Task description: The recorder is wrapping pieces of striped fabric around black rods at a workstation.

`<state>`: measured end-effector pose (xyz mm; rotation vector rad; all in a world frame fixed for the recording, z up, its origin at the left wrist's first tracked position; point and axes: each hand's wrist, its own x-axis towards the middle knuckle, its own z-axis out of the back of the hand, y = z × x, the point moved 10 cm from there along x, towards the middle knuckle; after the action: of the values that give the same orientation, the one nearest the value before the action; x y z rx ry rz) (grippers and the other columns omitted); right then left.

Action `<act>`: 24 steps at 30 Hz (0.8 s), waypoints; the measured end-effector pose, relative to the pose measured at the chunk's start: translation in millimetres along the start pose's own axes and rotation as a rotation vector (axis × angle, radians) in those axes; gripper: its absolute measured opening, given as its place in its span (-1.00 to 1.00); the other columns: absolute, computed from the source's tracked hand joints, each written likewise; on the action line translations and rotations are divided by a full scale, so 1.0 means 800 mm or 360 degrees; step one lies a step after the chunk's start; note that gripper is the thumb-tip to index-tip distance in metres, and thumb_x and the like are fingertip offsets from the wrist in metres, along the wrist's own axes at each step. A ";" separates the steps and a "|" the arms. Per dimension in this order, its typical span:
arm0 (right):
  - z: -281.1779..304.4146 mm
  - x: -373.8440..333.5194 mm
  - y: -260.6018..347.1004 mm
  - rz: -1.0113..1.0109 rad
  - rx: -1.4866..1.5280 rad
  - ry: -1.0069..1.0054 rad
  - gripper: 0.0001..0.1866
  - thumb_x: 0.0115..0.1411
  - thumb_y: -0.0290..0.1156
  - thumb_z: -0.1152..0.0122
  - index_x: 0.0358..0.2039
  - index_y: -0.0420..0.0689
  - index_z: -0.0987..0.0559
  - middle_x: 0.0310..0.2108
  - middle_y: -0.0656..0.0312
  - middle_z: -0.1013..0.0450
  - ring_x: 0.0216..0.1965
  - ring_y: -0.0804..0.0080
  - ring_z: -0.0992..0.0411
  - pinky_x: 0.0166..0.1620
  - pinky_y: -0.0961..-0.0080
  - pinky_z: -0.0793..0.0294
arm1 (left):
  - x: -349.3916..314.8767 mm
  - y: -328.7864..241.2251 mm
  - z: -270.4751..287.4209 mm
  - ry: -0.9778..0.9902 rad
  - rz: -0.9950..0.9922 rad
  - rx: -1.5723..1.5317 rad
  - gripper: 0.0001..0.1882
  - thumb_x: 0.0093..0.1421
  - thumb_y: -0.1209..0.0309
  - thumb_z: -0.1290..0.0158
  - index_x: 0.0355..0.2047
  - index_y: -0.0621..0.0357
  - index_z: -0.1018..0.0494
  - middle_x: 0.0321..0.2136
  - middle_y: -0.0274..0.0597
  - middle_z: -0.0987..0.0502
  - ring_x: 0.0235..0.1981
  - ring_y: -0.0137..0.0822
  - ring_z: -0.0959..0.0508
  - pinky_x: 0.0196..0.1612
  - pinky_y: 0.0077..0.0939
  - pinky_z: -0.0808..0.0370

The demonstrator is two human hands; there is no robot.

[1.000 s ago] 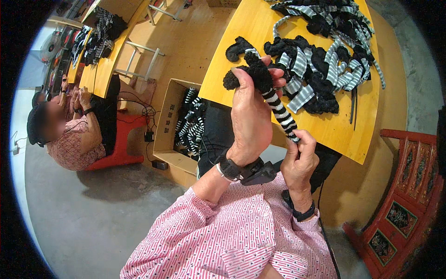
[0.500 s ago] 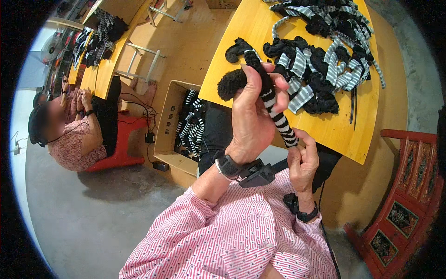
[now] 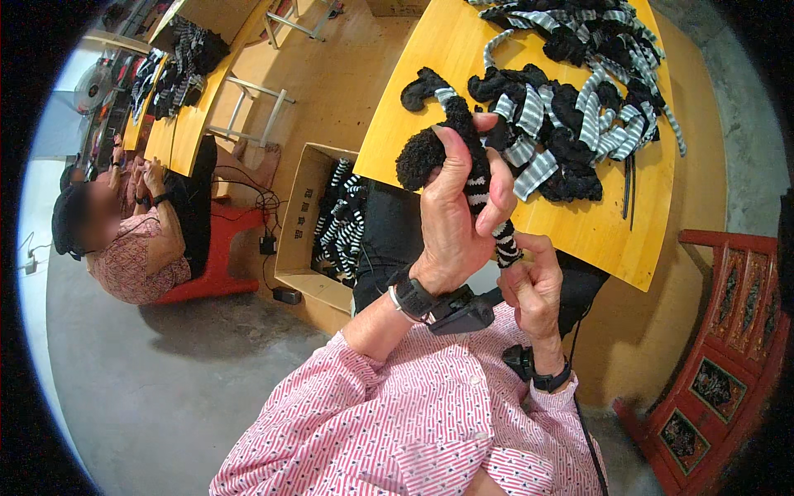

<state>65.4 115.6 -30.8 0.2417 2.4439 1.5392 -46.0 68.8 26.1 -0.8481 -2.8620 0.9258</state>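
My left hand (image 3: 453,211) is closed around a knitted piece, a narrow black-and-white striped tube (image 3: 479,194) with a fuzzy black bulb (image 3: 420,159) sticking out beside my thumb. My right hand (image 3: 536,289) pinches the tube's lower end, its fingertips pressed together close below my left palm. The striped part is bunched between the two hands. Past my left fingers, a curled black piece with a light striped band (image 3: 424,89) lies on the yellow table (image 3: 397,112). Whether my right fingers also hold something small, I cannot make out.
Black and grey-striped fabric pieces (image 3: 562,124) are heaped on the table, with thin dark sticks (image 3: 629,190) near its right side. At left stands a cardboard box (image 3: 291,223) of striped pieces. Another person (image 3: 136,248) sits further left; a red carved wooden chair (image 3: 711,372) is at right.
My right hand has shifted slightly down and left, its fingers curling in more. The striped tube has become shorter and more bunched between my hands. The fuzzy bulb has tilted slightly.
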 end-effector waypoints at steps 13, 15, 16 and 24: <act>-0.005 0.007 0.006 -0.0077 0.0201 -0.0111 -0.86 0.09 -0.64 0.17 -0.34 -0.13 -0.22 -0.75 0.46 -0.08 -0.77 0.78 -0.01 -0.71 0.80 0.06 | -0.008 0.015 -0.003 0.0125 0.0032 -0.0006 -0.52 0.24 0.02 0.42 -0.08 0.13 -0.20 -0.86 -0.42 -0.12 -0.88 -0.61 0.02 -0.75 -0.72 0.00; -0.008 0.011 0.005 -0.0090 0.0184 -0.0111 -0.86 0.09 -0.63 0.17 -0.34 -0.12 -0.21 -0.75 0.46 -0.08 -0.78 0.78 0.00 -0.72 0.80 0.06 | -0.007 0.013 0.000 0.0140 0.0027 -0.0046 -0.52 0.24 0.02 0.42 -0.09 0.13 -0.20 -0.87 -0.42 -0.12 -0.88 -0.61 0.01 -0.74 -0.72 0.00; -0.008 0.013 0.006 -0.0094 0.0163 -0.0120 -0.86 0.09 -0.63 0.17 -0.35 -0.12 -0.21 -0.75 0.46 -0.08 -0.78 0.78 0.00 -0.72 0.80 0.06 | -0.004 0.012 -0.002 0.0165 0.0030 -0.0090 -0.52 0.24 0.01 0.41 -0.09 0.14 -0.21 -0.87 -0.43 -0.12 -0.87 -0.61 0.01 -0.74 -0.72 0.00; -0.003 0.022 0.000 -0.0093 0.0251 -0.0077 -0.76 0.14 -0.53 0.13 -0.15 -0.14 -0.23 -0.75 0.44 -0.12 -0.78 0.76 0.01 -0.70 0.78 0.04 | 0.001 0.022 0.013 0.0010 -0.0029 0.0352 -0.60 0.19 0.15 0.16 -0.10 0.17 -0.20 -0.61 -0.26 -0.36 -0.65 -0.51 -0.30 -0.55 -0.69 -0.23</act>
<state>47.6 117.9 -32.1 0.2312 2.5135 1.3033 -39.4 75.6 7.9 -0.7989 -2.6901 1.2062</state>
